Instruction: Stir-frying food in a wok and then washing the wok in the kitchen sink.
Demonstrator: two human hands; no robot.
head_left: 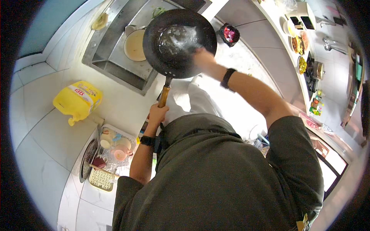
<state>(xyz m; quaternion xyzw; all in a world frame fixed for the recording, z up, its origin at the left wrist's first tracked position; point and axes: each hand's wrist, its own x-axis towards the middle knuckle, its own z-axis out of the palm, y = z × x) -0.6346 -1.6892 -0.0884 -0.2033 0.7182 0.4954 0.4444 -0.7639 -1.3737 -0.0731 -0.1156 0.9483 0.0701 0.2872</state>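
Observation:
My left hand is closed around the wooden handle of a black wok. The wok is held partly over the steel sink, its inside facing up at me. My right hand is blurred by motion inside the wok, near its right side. Beyond the fingers is a whitish smear with wet, shiny patches; whether the hand grips something there cannot be told. In the sink, a cream-coloured bowl or pot is partly hidden behind the wok.
The steel sink has a brush beside it. A yellow jug lies on the counter near a dish rack with cups. A black-lined bin stands on the floor. Dishes of food sit on the opposite counter.

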